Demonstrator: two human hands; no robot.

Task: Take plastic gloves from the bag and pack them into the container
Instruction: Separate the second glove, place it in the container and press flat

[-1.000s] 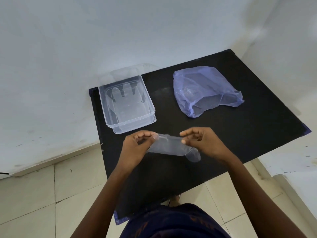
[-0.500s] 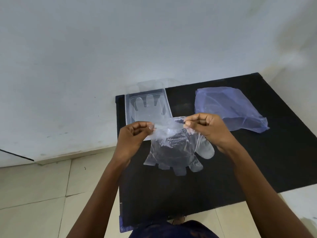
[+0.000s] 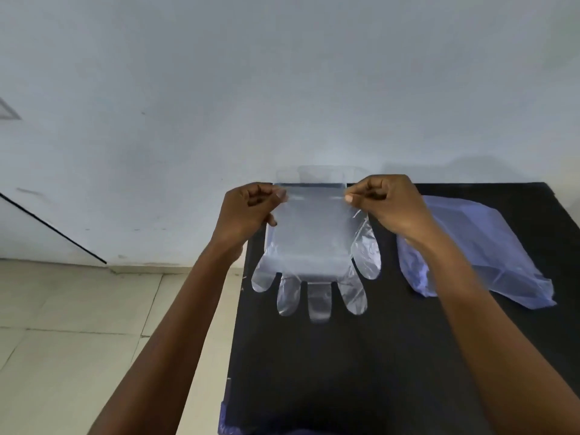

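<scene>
A clear plastic glove hangs spread flat in the air, cuff up and fingers pointing down. My left hand pinches the cuff's left corner and my right hand pinches its right corner. The clear plastic container stands behind the glove at the table's far edge; only its far rim shows above the cuff, the rest is hidden. The pale blue plastic bag lies crumpled on the table to the right, partly behind my right forearm.
The black table stands against a white wall. Its left edge runs just below my left hand. Beige floor tiles lie to the left.
The glove has gone from bunched to fully unfolded and pulled flat between both hands, which rose and moved apart. The view has shifted, so the table sits lower and further right.
</scene>
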